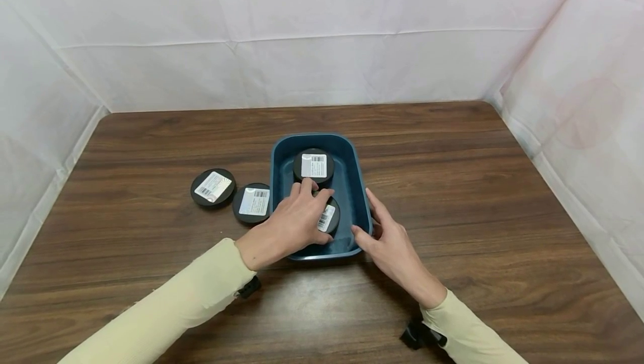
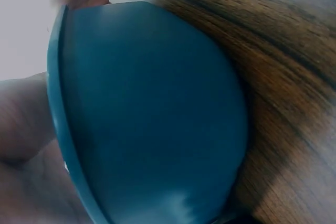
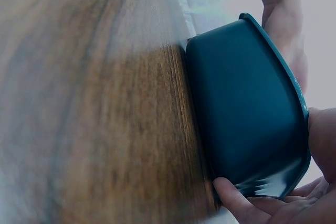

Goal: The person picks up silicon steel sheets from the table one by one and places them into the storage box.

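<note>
A deep blue rectangular tub with rounded corners stands on the table. My left hand reaches over its left wall and grips a black round disc with a white barcode label, thumb at the near side and fingers at the far side. Another labelled black disc lies farther back in the tub, close to the left fingertips. On the tub's right side my right hand holds the wall, thumb at the rim and fingers outside. In the right wrist view, a fingertip touches the tub's lower edge.
Two more black discs with white labels lie left of the tub: one disc farther out, the other disc against the tub's left side. The dark wooden table is bordered by white cloth walls at the back and sides.
</note>
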Tool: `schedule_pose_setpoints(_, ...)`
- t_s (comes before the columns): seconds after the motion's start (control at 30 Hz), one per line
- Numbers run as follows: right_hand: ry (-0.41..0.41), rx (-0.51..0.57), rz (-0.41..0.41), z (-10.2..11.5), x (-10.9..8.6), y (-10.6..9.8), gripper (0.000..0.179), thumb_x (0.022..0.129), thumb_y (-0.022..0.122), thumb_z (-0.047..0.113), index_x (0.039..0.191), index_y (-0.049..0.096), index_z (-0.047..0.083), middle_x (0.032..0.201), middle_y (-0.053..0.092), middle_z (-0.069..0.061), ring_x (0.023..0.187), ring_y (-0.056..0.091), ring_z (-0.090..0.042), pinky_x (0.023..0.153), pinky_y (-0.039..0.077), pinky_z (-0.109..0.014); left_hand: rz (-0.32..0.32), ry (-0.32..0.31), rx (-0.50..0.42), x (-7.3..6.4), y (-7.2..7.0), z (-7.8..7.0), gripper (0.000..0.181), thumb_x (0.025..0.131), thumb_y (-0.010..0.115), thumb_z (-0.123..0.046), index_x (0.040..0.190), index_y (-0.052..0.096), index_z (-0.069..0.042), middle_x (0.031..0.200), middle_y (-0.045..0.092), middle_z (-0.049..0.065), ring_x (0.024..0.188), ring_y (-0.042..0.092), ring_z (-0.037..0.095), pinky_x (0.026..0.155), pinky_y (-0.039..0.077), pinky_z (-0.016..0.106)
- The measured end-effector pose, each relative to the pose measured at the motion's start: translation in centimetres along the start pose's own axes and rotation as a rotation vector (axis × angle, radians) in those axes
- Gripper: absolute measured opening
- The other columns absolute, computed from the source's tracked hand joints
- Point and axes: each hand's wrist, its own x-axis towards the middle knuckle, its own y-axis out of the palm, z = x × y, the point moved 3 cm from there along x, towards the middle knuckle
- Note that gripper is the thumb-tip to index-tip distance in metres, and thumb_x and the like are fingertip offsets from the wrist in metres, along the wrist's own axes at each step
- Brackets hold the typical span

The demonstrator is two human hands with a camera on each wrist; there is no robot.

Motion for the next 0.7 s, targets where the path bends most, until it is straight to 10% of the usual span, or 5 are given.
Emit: schedule_pose_setpoints(0.7,0.001,-0.013,-0.002,0.1,-0.2,-0.2,0.078,0.097,0.061,0.017,0.162,0.018,0.023,0.155,0.045,-0.016,0.128,0.059,-0.037,0.098,0.054,-0.049,0.084,-0.004,0.009,0.8,1.1,-0.1,0.088,0.083,0.083,-0.029,0.155,0.036,-0.01,0.144,0.041,0.027,0.121,0.047,0.039,0.087,0.056,0.046)
